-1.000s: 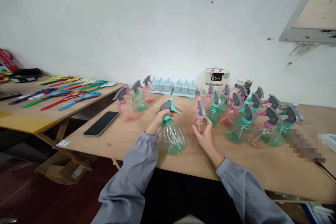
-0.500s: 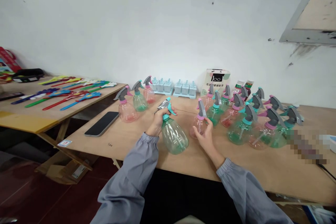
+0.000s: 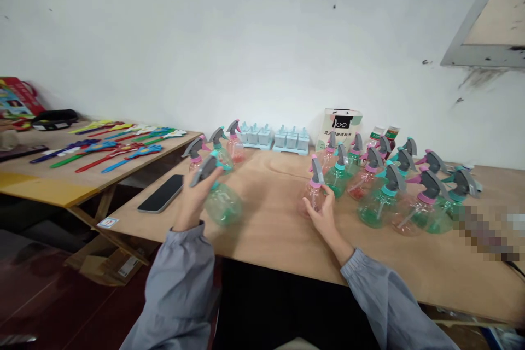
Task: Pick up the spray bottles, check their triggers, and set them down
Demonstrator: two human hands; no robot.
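Note:
My left hand [image 3: 192,199] is closed around the neck of a green spray bottle [image 3: 223,205] with a grey and teal trigger head. The bottle is tilted and slightly blurred. Just behind it stand a pink spray bottle [image 3: 195,162], a green one [image 3: 220,154] and another pink one [image 3: 235,150]. My right hand [image 3: 322,210] grips a smaller pink spray bottle [image 3: 312,197] with its fingers around the body and collar; the bottle is upright at the table. Several more green and pink spray bottles [image 3: 374,210] crowd the table to its right.
A dark phone [image 3: 161,193] lies at the table's left. Light-blue popsicle molds [image 3: 291,140] and a printed carton [image 3: 337,126] stand along the wall. On the left table [image 3: 20,181] lie several colourful hand-shaped plastic strips [image 3: 92,159]. A pixelated patch covers something at the right.
My left hand has swung left with the green spray bottle, from the middle of the table towards the three bottles at left. My right hand has stayed on the pink bottle.

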